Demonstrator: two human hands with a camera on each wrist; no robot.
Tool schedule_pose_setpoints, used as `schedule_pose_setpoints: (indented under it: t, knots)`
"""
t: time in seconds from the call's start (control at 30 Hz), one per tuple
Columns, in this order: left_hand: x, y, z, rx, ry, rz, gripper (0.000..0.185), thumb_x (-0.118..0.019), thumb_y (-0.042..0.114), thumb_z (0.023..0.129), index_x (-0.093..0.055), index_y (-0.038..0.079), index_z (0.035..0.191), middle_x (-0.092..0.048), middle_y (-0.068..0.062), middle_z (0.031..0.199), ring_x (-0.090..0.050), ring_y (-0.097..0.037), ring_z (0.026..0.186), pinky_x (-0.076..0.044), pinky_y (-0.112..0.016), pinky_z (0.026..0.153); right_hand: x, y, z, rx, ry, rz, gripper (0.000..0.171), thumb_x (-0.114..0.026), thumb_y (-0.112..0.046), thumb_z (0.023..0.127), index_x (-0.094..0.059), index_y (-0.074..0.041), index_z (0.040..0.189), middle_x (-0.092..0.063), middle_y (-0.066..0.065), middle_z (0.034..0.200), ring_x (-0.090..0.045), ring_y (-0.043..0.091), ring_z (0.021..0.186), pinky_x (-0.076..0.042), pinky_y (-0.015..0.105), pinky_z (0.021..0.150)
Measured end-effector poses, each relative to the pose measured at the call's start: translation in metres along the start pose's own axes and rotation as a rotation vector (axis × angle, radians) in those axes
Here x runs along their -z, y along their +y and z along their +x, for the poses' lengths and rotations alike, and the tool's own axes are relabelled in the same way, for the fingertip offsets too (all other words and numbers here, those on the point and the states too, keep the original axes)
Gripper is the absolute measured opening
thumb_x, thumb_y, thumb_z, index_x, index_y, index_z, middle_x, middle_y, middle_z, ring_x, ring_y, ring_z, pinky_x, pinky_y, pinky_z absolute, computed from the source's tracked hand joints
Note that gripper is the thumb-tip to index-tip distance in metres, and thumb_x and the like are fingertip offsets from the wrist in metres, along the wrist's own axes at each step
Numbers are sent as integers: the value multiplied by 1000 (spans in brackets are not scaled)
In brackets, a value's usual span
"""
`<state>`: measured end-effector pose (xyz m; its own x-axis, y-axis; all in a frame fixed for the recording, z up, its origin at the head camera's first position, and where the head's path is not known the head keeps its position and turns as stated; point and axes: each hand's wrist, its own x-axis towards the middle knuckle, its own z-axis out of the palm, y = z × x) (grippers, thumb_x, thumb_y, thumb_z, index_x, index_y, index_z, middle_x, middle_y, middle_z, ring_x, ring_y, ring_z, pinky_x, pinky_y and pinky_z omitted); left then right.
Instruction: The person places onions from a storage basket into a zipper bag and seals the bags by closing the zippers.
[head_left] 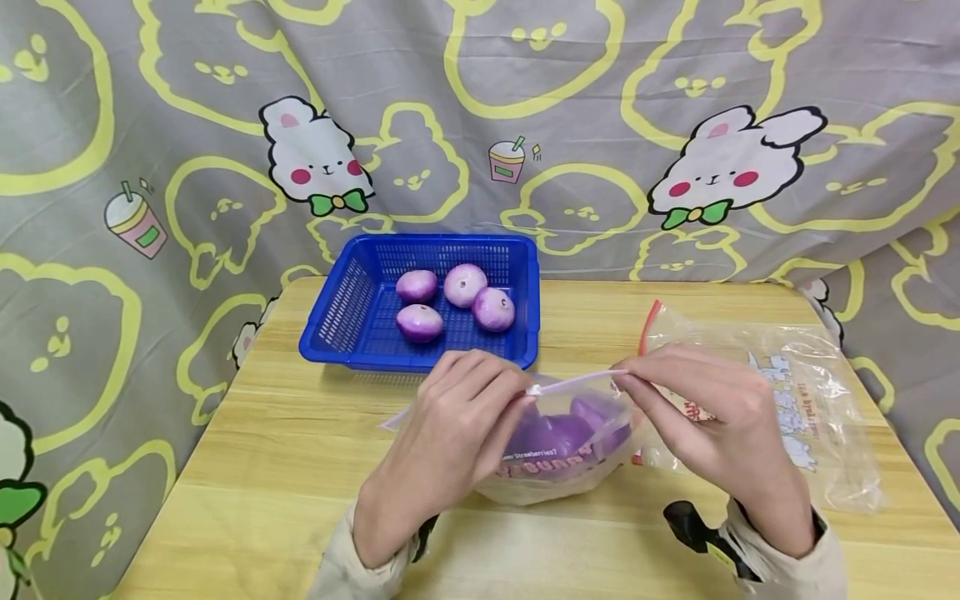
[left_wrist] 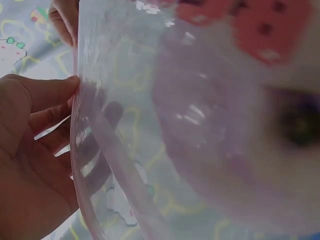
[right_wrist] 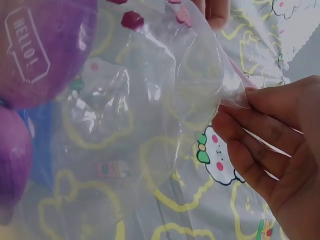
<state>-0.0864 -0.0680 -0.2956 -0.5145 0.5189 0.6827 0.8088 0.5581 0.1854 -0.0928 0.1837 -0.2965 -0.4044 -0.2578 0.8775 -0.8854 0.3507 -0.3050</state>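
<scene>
A clear zip bag (head_left: 558, 454) with purple onions inside rests on the wooden table (head_left: 285, 467) in front of me. My left hand (head_left: 457, 433) pinches the left end of its pink zip strip (head_left: 573, 382), and my right hand (head_left: 712, 425) pinches the right end. The strip runs taut between them. In the left wrist view the bag's film (left_wrist: 150, 125) fills the frame with my fingers (left_wrist: 40, 130) at its edge. The right wrist view shows my fingers (right_wrist: 265, 130) gripping the bag's corner (right_wrist: 232, 97), purple onions (right_wrist: 35, 55) behind the film.
A blue plastic basket (head_left: 352, 317) holding several purple onions (head_left: 465, 285) stands at the back of the table. A second clear zip bag (head_left: 795, 400) lies flat to the right. A grey cartoon-print curtain (head_left: 480, 125) hangs behind.
</scene>
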Motion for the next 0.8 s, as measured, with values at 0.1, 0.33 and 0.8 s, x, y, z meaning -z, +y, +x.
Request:
schedule_pose_setpoints:
  t: [0.1, 0.33, 0.8]
  knots:
    - [1, -1, 0, 6, -7, 1, 11, -60, 16, 99, -69, 11, 100, -67, 2, 98, -60, -15, 95, -47, -31, 84, 2, 2, 1, -18, 5, 1, 27, -69, -22, 95, -77, 1, 83, -73, 7, 76, -66, 12, 69, -50, 14, 78]
    - [1, -4, 0, 12, -17, -1, 9, -62, 15, 98, -69, 10, 99, -68, 2, 99, -61, -15, 95, -48, -31, 84, 6, 5, 2, -44, 25, -14, 20, -71, -17, 93, -78, -1, 83, -72, 8, 74, -66, 11, 70, -49, 14, 79]
    - [1, -11, -1, 26, -22, -27, 7, -63, 14, 96, -68, 10, 96, -66, 1, 98, -60, -15, 92, -47, -31, 80, 16, 15, 1, -128, 43, -37, 21, -73, -15, 91, -77, 5, 84, -72, 9, 74, -60, 2, 66, -45, 11, 70]
